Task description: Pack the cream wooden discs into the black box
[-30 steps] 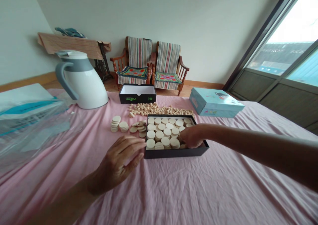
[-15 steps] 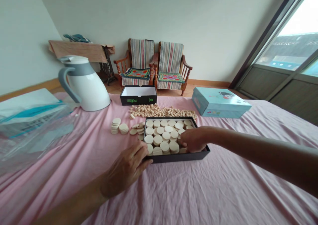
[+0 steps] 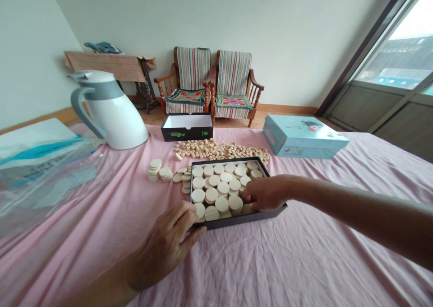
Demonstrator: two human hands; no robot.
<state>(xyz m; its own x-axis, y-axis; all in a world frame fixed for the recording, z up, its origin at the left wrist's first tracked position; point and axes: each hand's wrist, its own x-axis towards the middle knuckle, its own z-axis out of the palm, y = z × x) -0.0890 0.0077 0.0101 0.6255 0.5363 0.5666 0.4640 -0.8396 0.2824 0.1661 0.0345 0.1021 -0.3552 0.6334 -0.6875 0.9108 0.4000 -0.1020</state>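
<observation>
A shallow black box [image 3: 237, 221] lies on the pink cloth, filled with stacks of round pale wooden discs [image 3: 222, 204]. My left hand [image 3: 172, 234] grips its near left corner, thumb against the front wall and fingers at the left rim. My right hand [image 3: 265, 193] reaches into the right part of the box, closed, with its fingertips down among the discs. Whether it holds a disc is hidden. Just left of the box are more loose discs [image 3: 177, 178] and two short stacks of discs [image 3: 155, 169]. Many small wooden beads [image 3: 219, 151] are spread behind the box.
Behind the beads sits an open black box [image 3: 187, 133] with a white inside. A light blue box [image 3: 306, 137] rests at the back right. A white and grey jug [image 3: 117, 117] stands at left, near a clear plastic bag [image 3: 47, 180]. Two wooden armchairs [image 3: 233, 83] are by the wall.
The disc-filled box has turned slightly, its left end coming nearer and leftward along with my left hand. My right hand stays inside it at the right. The view has shifted a little.
</observation>
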